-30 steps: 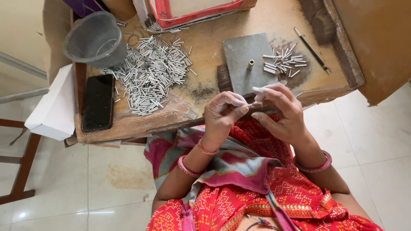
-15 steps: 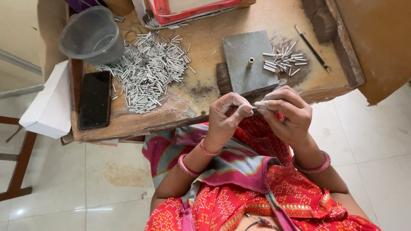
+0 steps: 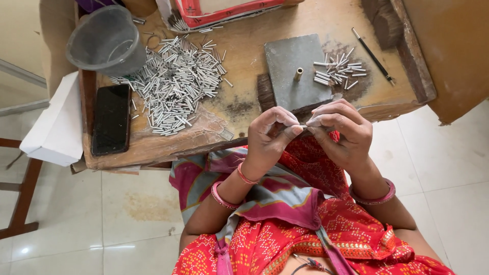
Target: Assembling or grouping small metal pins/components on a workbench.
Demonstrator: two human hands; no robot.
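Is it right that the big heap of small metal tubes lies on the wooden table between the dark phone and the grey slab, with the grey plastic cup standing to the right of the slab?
Not quite. In the head view the grey plastic cup stands at the table's far left, above the dark phone, not right of the grey slab. The heap of metal tubes does lie between phone and slab.

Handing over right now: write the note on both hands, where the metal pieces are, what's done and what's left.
Left hand and right hand: raised together at the bench edge, fingers pinching one small metal tube between them.
Big tube pile lies bench-left, beside the grey bucket and black phone.
Small tube pile lies right of the grey block with its brass pin.
Done: probably the small pile.
Left: apparently the big pile.
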